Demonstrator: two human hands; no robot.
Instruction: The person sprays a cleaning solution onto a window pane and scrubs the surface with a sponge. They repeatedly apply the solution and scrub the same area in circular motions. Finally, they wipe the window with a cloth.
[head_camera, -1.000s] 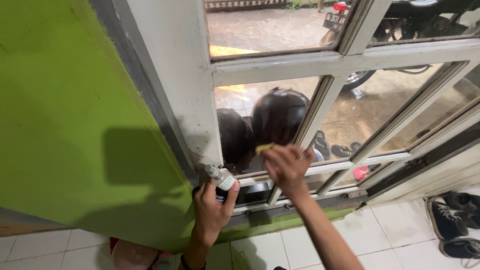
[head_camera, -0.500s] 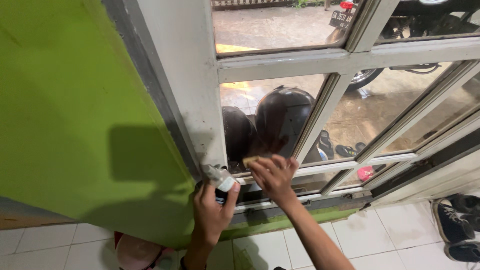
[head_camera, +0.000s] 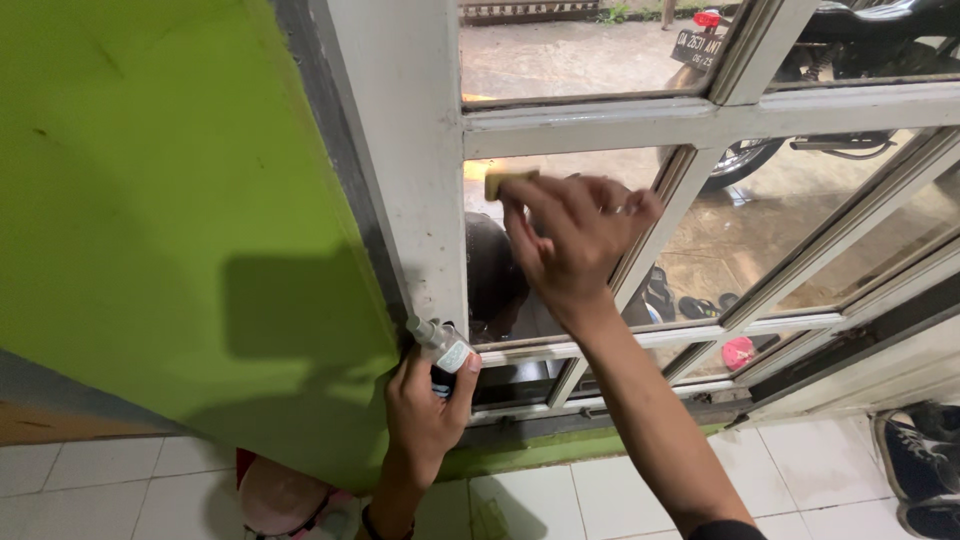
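Yellow is the small cloth (head_camera: 508, 182) I pinch under the fingertips of my right hand (head_camera: 577, 238), pressed flat on a glass pane (head_camera: 560, 240) of the white window frame (head_camera: 420, 200). The cloth sits at the upper left corner of that pane, just beneath the frame's horizontal bar and beside its wide upright post. My right fingers are curled over the cloth and my palm covers much of the pane.

Lower down, at the foot of the same post, my left hand (head_camera: 425, 410) is wrapped around a small clear spray bottle (head_camera: 443, 350). The thumb lies along the bottle's side and the nozzle points up and left, touching the post. The bottle is well below the cloth, level with the frame's lower bar.

Through the pane, behind my right hand, a dark helmet (head_camera: 495, 275) shows. Through the panes to the right of it I see sandals (head_camera: 700, 303) and a pink thing (head_camera: 738, 352) lying on wet ground. Through the top right panes of the frame a motorcycle (head_camera: 850, 40) stands outside.

Left of the frame is a bright green wall (head_camera: 150, 220), with my shadow on it. Below the frame the floor is white tile (head_camera: 820, 480), and dark shoes (head_camera: 925, 470) lie at the frame's lower right.
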